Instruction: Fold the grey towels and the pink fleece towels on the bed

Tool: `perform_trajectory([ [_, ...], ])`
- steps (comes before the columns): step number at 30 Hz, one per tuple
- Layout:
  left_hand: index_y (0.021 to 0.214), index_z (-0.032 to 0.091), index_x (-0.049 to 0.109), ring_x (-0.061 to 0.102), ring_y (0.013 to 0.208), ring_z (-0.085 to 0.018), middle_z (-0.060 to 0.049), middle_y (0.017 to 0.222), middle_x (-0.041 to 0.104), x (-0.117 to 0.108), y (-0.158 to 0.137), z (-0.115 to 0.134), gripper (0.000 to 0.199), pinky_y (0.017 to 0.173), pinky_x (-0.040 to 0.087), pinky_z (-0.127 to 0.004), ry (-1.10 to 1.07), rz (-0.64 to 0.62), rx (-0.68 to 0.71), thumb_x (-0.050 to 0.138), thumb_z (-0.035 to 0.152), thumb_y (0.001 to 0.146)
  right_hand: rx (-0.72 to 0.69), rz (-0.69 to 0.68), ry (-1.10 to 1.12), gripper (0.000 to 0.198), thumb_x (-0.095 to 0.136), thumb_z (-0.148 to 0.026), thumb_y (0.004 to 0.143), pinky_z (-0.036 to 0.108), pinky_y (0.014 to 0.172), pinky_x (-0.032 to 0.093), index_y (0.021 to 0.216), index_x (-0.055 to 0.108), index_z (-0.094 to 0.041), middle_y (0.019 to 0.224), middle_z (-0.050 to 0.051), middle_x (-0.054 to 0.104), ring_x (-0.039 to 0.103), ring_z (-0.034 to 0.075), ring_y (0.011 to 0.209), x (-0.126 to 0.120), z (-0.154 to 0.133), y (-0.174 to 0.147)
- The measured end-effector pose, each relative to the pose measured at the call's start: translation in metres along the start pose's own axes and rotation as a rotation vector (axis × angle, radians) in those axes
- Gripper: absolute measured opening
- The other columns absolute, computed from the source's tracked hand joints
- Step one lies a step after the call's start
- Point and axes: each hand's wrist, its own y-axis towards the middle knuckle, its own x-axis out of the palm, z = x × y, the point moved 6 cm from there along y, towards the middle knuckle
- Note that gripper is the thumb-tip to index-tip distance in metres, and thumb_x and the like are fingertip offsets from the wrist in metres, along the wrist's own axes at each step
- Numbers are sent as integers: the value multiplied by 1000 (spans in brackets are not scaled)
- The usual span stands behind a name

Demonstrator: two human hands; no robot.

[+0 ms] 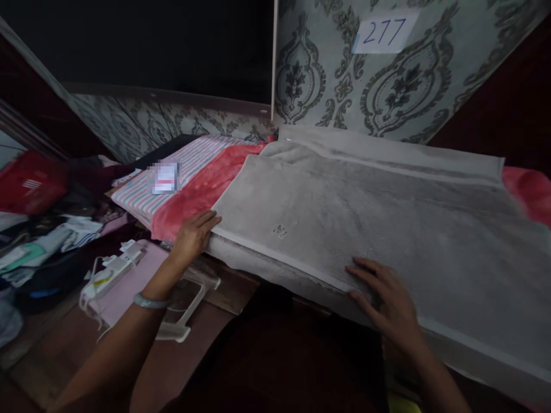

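Note:
A large grey plush towel [318, 206] with a pale hem and a small embroidered mark lies spread over the surface before me. Its front edge hangs down a little. My left hand [191, 235] is closed around the towel's front left corner, fingers on top and the thumb mostly hidden. Farther right along the same edge, my right hand [385, 292] rests on the fabric with its fingers apart, the thumb at the hem. Under the towel's left side shows a red plush cloth [202, 183] on a striped padded cloth [142, 198].
A phone [166, 176], partly pixelated, lies on the striped cloth. Behind stand a dark television [163, 46] and a patterned wall with a "277" paper [385, 31]. At lower left are a power strip [114, 269] on a pink folding table [135, 281] and piled clothes [47, 246].

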Motion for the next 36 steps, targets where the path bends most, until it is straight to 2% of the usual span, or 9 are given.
perform_trajectory([
  [5, 124, 20, 71, 63, 124, -28, -8, 135, 67, -20, 12, 0, 52, 110, 50, -47, -53, -160, 42, 45, 20, 79, 11, -54, 45, 28, 53, -43, 98, 53, 94, 54, 117, 70, -33, 125, 8, 68, 63, 30, 115, -8, 2, 14],
  [9, 140, 19, 59, 55, 134, -27, -8, 144, 60, -35, 51, 51, 53, 114, 44, -50, -131, -110, 139, 36, 26, 93, -29, -96, 21, 39, 49, -44, 99, 54, 101, 51, 131, 65, -30, 132, 10, 65, 61, 30, 122, -8, -9, 56],
  [13, 154, 19, 40, 29, 152, -30, -12, 164, 33, -9, 90, 102, 58, 123, 24, -57, -61, -119, 155, 41, 40, 99, -117, -196, -86, 57, 49, -47, 98, 59, 117, 34, 152, 46, -30, 160, 9, 40, 33, 34, 148, 16, -29, 104],
  [17, 158, 24, 33, 14, 156, -37, -11, 168, 20, 36, 96, 86, 66, 121, 14, -67, 62, -347, -45, 45, 51, 98, -166, -395, -155, 63, 51, -53, 97, 62, 120, 22, 156, 38, -34, 167, 6, 23, 16, 35, 154, 56, -38, 114],
  [21, 158, 29, 34, 18, 155, -38, -9, 168, 23, 41, 91, 65, 68, 120, 22, -65, 75, -382, -80, 45, 57, 97, -166, -525, -119, 64, 46, -57, 100, 62, 122, 19, 159, 31, -37, 167, 3, 21, 17, 33, 154, 73, -34, 104],
  [24, 147, 24, 51, 40, 144, -37, -14, 158, 43, 29, 106, 68, 56, 113, 37, -60, 100, -325, -64, 45, 49, 98, -180, -518, -42, 59, 46, -56, 100, 57, 119, 29, 155, 40, -37, 162, 4, 35, 32, 31, 150, 65, -26, 116],
  [27, 144, 18, 52, 46, 141, -33, -18, 153, 48, 28, 144, 86, 51, 115, 37, -54, 72, -273, -15, 38, 40, 100, -158, -398, -18, 51, 39, -49, 103, 52, 114, 39, 151, 49, -32, 151, 8, 52, 48, 29, 139, 55, -9, 150],
  [32, 157, 18, 32, 21, 155, -29, -14, 167, 25, 67, 212, 109, 63, 125, 17, -56, -27, -380, 54, 35, 46, 101, -32, -305, -241, 59, 45, -50, 100, 61, 117, 28, 154, 43, -28, 163, 11, 32, 27, 36, 151, 66, 22, 189],
  [36, 158, 20, 32, 14, 156, -31, -12, 168, 21, 87, 235, 85, 68, 124, 10, -61, 41, -338, -111, 33, 55, 100, -21, -356, -287, 63, 45, -53, 101, 63, 120, 20, 159, 32, -33, 167, 7, 25, 20, 34, 153, 84, 29, 182],
])
